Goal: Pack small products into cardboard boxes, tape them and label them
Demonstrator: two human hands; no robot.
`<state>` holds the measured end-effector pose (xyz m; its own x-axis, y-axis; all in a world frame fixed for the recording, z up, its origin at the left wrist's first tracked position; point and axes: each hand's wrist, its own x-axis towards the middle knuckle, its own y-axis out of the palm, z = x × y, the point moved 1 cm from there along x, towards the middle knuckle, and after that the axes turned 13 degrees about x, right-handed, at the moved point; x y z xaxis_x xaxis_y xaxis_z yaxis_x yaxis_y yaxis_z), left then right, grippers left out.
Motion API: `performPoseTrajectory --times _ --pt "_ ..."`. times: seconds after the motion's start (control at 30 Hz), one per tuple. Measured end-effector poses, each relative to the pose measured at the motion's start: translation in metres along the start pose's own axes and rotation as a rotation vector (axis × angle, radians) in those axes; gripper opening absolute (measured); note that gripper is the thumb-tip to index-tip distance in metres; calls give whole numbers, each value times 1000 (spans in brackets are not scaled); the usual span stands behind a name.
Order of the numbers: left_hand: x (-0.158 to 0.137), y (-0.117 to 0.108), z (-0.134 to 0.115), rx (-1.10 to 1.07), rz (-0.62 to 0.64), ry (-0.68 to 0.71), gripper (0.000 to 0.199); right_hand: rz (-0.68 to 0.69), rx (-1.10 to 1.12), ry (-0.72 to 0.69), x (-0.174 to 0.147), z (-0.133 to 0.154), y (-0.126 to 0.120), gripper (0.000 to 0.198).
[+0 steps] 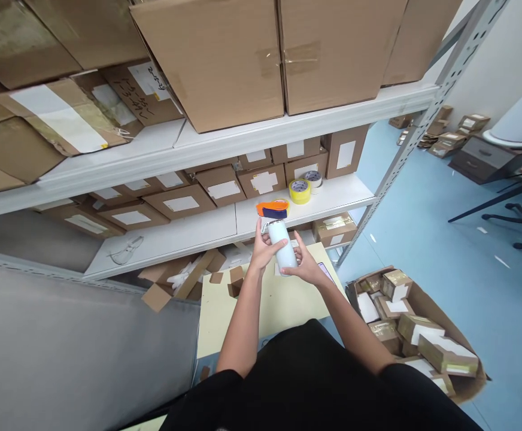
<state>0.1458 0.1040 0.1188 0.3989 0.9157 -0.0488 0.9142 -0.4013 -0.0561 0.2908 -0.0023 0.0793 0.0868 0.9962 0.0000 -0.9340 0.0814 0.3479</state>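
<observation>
Taking directions from the pale blue bottle [283,251], the left hand [261,251] sits at 9 o'clock, wrapped on its upper body: the thumb lies across the front, the index finger points up at 10, and the other fingers curl in close. The bottle, held over the cream tabletop [267,311], leans, its top toward 11 and its base toward 5. The right hand [306,266] comes in from 4 o'clock, thumb at the base and fingers bent against the side, the index raised. Together the two hands clamp the bottle, but where their fingertips meet its back cannot be seen.

At 9 o'clock on the shelf, a clear object [126,251] is too faint to name. At 8, an open carton [157,296] has white contents hard to make out. Just past 11, the orange-and-navy item [272,207] partly covers a roll behind it. At 4, the right hand and forearm screen part of a phone [325,270]; farther out, the sleeve hides the near edge of a large carton [438,305] of small boxes.
</observation>
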Motion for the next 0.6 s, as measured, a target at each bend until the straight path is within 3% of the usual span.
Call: performPoseTrajectory --times 0.13,0.27,0.33,0.47,0.6 --pt "1 3 3 -46 56 -6 146 43 -40 24 -4 4 -2 131" --pt "0 5 5 -18 -3 13 150 -111 -181 -38 -5 3 0 136" --pt "-1 4 7 -27 -34 -11 150 -100 -160 -42 -3 -1 2 136" --pt "-3 -1 10 -85 -9 -66 140 -4 -77 26 4 -8 6 129" --pt "-5 -11 10 0 -86 -40 129 -109 -242 24 8 -12 6 135"
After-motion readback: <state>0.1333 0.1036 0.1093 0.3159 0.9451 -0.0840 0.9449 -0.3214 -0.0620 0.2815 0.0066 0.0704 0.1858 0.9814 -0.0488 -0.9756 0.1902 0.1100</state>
